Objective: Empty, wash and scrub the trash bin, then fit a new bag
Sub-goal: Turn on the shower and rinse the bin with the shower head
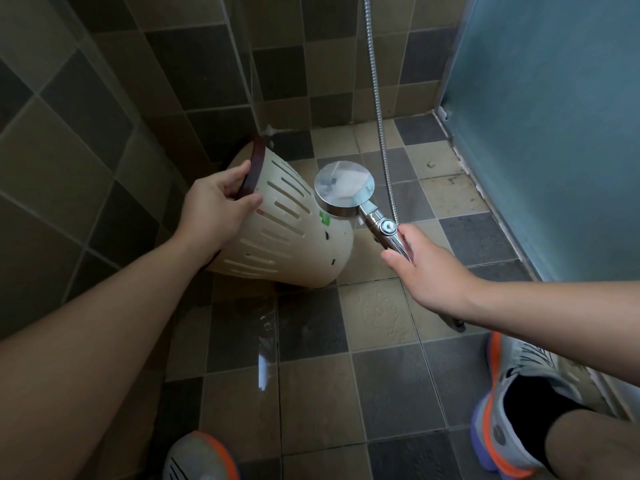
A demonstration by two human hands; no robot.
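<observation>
Washing step, I judge: left hand (216,199) grips the tipped trash bin (287,230) by its dark rim at 10 o'clock, right hand (420,268) holds the shower head (344,188) handle; next, aim spray inside

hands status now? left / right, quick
Left hand: grips the dark rim of the tilted trash bin.
Right hand: holds the handle of the shower head.

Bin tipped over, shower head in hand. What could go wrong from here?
1. The left hand grips only the bin's dark rim; wet plastic could slip.
2. The shower head sits over the slotted wall, so spray may pass through the slots.
3. The floor is already wet near the shoes: slip hazard.
</observation>
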